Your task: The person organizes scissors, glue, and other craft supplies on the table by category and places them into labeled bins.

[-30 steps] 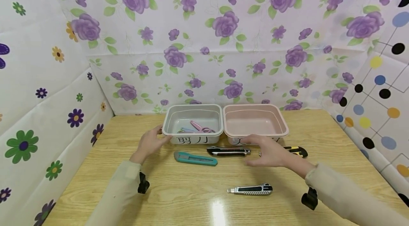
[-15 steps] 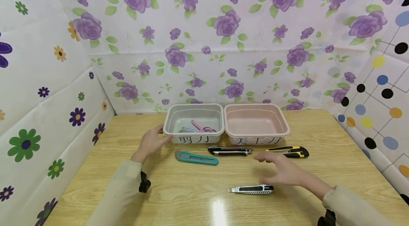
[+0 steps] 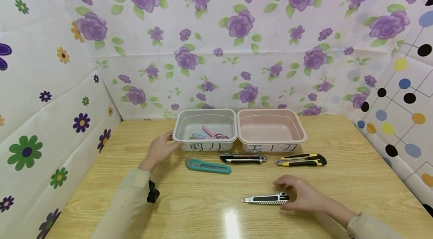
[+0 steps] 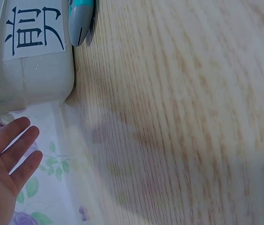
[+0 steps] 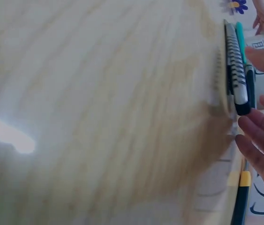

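My right hand (image 3: 295, 194) hovers open at the right end of a silver-and-black utility knife (image 3: 265, 199) lying on the wooden table (image 3: 189, 209). Its thumb is behind the knife's end and its fingers are in front. In the right wrist view the fingers (image 5: 262, 140) are straight beside the knife (image 5: 235, 70), not closed on it. My left hand (image 3: 161, 148) is open and touches the front left corner of the grey bin (image 3: 180, 142). The left wrist view shows its flat palm (image 4: 0, 168) next to the bin's wall (image 4: 33, 79).
Pink and blue scissors (image 3: 212, 133) lie in the grey bin. A pink bin (image 3: 270, 142) stands to its right. In front of the bins lie a teal knife (image 3: 208, 166), a black knife (image 3: 242, 158) and a yellow-black knife (image 3: 301, 160). Flowered walls enclose the table.
My right hand has drawn back from the front of the pink bin toward me and come down at the silver-and-black knife's right end. The left hand stayed at the grey bin.
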Demonstrator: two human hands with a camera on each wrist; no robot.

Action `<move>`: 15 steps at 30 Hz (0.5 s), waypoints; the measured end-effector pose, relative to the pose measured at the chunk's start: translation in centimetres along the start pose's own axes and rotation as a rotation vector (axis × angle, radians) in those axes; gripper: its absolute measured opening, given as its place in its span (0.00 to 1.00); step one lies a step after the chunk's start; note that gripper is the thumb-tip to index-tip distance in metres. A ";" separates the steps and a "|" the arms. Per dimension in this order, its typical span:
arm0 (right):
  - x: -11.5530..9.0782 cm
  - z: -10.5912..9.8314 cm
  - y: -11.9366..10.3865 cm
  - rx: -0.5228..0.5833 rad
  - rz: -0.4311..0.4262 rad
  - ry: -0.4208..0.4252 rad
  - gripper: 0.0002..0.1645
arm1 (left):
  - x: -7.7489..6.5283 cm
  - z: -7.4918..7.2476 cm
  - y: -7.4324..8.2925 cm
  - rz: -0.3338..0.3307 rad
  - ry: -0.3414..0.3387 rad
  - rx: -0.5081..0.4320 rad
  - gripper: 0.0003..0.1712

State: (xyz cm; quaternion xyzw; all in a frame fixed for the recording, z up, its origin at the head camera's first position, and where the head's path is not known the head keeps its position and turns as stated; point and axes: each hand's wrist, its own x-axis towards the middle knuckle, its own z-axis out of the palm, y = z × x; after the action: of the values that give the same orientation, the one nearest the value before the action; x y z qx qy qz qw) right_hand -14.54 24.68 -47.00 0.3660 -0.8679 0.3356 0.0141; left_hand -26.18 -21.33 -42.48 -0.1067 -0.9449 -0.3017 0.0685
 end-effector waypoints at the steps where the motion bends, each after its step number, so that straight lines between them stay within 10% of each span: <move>1: -0.1 0.2 0.1 0.005 -0.007 -0.001 0.35 | 0.0 0.0 0.0 0.001 0.000 -0.002 0.39; 15: 0.4 1.7 0.7 0.071 -0.017 -0.048 0.21 | 0.1 0.2 -0.3 -0.003 -0.002 -0.007 0.39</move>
State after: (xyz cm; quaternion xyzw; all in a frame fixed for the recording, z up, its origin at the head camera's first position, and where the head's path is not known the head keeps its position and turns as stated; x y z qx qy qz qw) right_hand -14.95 23.77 -48.58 0.3816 -0.8524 0.3571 -0.0167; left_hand -26.37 -21.40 -42.74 -0.1060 -0.9440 -0.3052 0.0665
